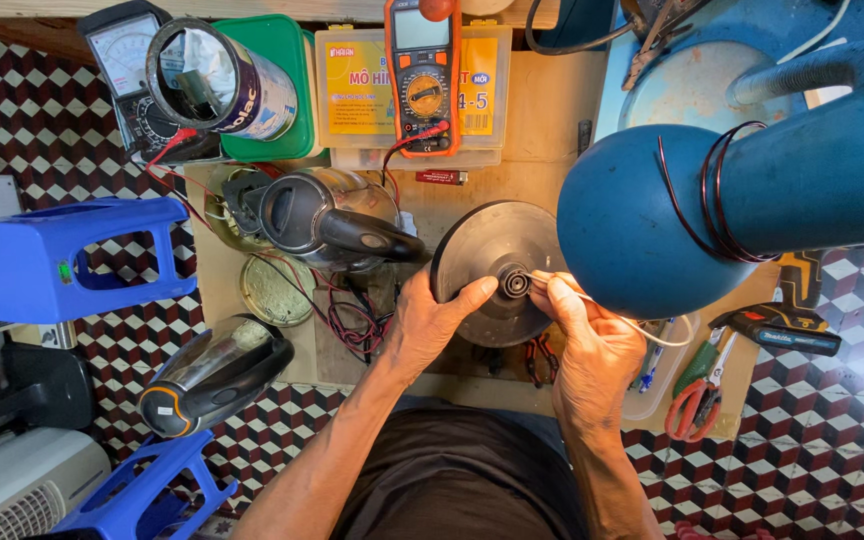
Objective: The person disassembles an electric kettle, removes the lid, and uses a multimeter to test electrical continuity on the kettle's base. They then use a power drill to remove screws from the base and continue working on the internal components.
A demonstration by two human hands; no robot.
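Observation:
My left hand (430, 325) grips the near left rim of a round dark kettle base (480, 252), holding it tilted up toward me over the workbench. The base has a small round connector (516, 284) at its centre. My right hand (592, 345) rests against the right side of the base, its fingertips pinching a thin white wire (642, 330) right beside the connector. The wire loops off to the right under the blue lamp.
A blue lamp head (652, 215) hangs over the right of the bench (552, 100). A steel kettle (327, 215) stands left of the base, another kettle (214, 375) lies on a blue stool. An orange multimeter (422, 75), a tin (220, 82), red-handled pliers (694, 405) and tangled leads (352, 320) lie about.

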